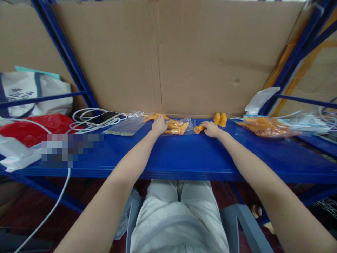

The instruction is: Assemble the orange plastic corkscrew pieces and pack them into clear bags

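My left hand [159,125] reaches to the back of the blue shelf, fingers curled down on orange plastic parts [180,127] that lie in and around a clear plastic bag [190,125]. Its fingertips are partly hidden. My right hand [211,129] is closed around a hollow orange plastic part [198,129], which lies low over the shelf with its round open end facing left. Just behind that hand, two small orange parts [220,119] stand upright side by side. Left of my left hand lies a flat clear bag [126,127] with a coloured strip along its edge.
At the right sits a clear bag of orange parts [267,127]. Coiled white cables and a phone [104,118] lie at the left, near a red bag [39,128] and a white power strip [22,158]. Cardboard [197,59] backs the blue shelf [189,154]; blue posts flank it.
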Demonstrator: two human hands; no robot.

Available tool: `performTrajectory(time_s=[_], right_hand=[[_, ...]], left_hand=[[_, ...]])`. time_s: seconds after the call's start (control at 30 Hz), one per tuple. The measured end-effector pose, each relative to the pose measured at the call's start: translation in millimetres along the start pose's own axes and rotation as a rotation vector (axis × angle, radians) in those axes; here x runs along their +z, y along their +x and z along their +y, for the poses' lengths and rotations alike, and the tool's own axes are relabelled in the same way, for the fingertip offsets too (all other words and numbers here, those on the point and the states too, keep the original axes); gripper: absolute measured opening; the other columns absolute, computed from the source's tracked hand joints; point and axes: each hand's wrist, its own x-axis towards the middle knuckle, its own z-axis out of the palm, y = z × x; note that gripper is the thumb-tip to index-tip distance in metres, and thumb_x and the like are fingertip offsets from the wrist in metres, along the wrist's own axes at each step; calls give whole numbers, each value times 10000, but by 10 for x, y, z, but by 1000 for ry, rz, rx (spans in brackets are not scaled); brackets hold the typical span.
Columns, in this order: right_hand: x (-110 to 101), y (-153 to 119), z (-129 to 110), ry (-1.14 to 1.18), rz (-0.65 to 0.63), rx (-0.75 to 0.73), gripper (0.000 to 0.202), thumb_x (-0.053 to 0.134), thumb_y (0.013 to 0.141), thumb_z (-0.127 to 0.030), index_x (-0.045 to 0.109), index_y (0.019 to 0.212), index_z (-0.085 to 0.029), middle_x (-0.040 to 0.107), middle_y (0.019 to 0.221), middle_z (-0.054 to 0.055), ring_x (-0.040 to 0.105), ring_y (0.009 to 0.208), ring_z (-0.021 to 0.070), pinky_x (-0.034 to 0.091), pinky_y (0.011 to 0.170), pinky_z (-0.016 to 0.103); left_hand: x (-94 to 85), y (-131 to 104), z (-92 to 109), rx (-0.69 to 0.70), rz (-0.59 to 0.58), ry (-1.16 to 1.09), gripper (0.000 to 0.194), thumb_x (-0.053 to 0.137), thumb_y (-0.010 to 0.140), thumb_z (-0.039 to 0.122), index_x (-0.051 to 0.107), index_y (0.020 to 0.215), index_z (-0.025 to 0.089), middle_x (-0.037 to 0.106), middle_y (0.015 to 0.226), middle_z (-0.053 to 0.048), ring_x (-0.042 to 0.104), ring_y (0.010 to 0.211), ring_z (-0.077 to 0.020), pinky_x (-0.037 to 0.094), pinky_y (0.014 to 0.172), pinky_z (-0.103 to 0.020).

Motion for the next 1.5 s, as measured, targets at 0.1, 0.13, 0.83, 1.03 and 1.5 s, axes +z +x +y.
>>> performTrajectory(time_s=[0.1,0.13,0.83,1.03,1.5], right_hand=[[-70,-45,-41,-19,-118,55,424,491,832,-86,720,1172,-196,668,1286,141,560,1219,341,435,986,489],[-100,-49,-44,-30,-113,72,395,497,840,-106,722,1150,-202,685,1252,137,566,1210,349,431,978,502],[-245,-83,-243,437,-50,-157,214,667,812,-273,803,969,-221,777,988,54,701,913,291,517,816,360],[-123,-23,-107,675,-108,-213,285,708,732,-417,798,854,-175,747,794,33,659,722,225,498,650,309],[-192,-58,-121,868,-149,-29,261,822,638,-390,793,758,-160,640,580,7,515,503,104,432,500,233]], left_hand=[[6,8,-12,6,5,-1,446,489,945,283,488,1383,196,594,1391,-138,564,1292,-267,469,1054,-377],[9,10,-17,9,5,-5,449,489,945,285,486,1385,194,594,1392,-135,563,1293,-263,467,1057,-374],[-11,-28,45,152,9,-34,448,444,968,287,514,1391,156,584,1423,-113,503,1354,-221,375,1136,-333],[39,4,28,203,28,-77,437,464,956,276,540,1366,146,629,1362,-114,552,1303,-225,406,1108,-335],[56,11,13,294,9,-106,443,510,941,301,546,1358,159,645,1343,-113,589,1256,-235,439,1079,-363]])
